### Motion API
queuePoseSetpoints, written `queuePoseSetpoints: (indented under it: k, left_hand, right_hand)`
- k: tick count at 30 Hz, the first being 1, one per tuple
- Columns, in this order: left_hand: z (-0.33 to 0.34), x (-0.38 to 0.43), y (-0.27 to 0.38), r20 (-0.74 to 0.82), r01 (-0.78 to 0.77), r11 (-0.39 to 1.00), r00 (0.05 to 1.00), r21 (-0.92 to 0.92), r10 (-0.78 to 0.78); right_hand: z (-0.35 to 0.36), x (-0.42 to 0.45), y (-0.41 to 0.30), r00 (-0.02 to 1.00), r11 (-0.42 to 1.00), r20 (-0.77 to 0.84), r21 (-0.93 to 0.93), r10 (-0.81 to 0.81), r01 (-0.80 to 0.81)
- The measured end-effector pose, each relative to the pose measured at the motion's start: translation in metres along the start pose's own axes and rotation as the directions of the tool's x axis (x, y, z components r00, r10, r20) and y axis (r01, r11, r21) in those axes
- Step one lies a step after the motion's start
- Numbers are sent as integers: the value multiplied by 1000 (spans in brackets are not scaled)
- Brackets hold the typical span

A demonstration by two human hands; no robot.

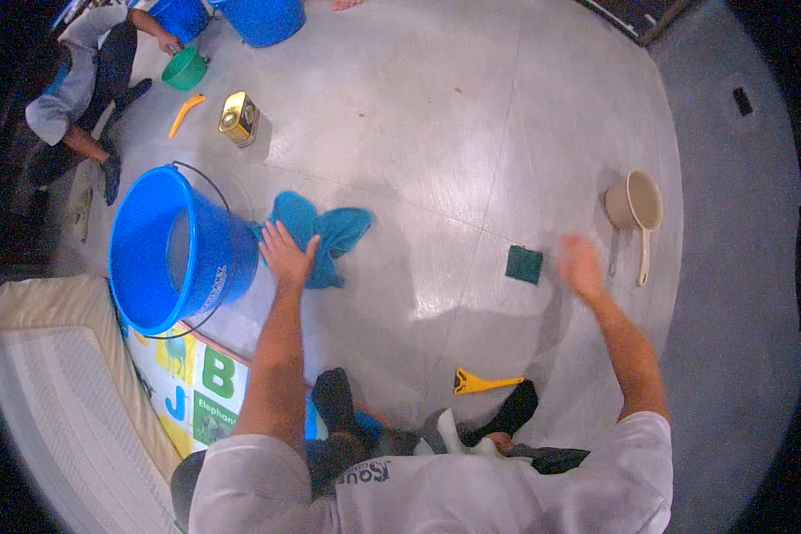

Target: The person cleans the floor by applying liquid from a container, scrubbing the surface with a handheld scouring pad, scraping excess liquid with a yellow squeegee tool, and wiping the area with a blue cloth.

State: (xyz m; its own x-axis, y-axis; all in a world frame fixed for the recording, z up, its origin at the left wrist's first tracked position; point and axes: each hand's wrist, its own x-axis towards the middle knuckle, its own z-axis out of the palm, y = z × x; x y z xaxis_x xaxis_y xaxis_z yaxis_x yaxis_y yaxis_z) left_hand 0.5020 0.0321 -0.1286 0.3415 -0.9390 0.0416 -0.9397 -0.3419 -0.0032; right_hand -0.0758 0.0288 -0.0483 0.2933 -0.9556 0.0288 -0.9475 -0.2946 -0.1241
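My left hand (287, 252) lies with spread fingers on a crumpled teal cloth (334, 233) on the grey floor (434, 267). Just left of it stands a blue bucket (233, 267) with a black wire handle, apparently with some liquid inside. My right hand (579, 263) is blurred over the floor, between a dark green scouring pad (524, 264) and a beige plastic dipper (634, 203); its fingers are hard to make out. Near my feet lies a yellow scraper (484, 382).
A metal can (239, 120), another yellow scraper (185, 115) and blue buckets (263, 20) are farther off. A person at upper left holds a green dipper (184, 69). A mattress (60, 400) and an alphabet mat (203, 374) border the lower left.
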Motion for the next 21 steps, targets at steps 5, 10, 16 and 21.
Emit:
queuePoseSetpoints:
  k: [5, 10, 16, 21]
  left_hand:
    - [-14, -53, 84, 69, 9, 996, 998, -93, -3]
    - [-40, -89, 169, 122, -222, 942, 958, -251, 259]
    - [-12, -54, 165, -39, -50, 943, 998, -328, 40]
    - [-28, -45, 172, 29, -19, 988, 999, -151, 23]
  right_hand:
    - [61, -28, -42, 996, 999, 86, 54, -11, 6]
    - [85, 51, -76, 757, 764, -203, 371, 621, -527]
    - [86, 44, -170, 996, 941, 85, 337, 8, -36]
    - [41, 47, -22, 728, 592, 86, 521, 680, -614]
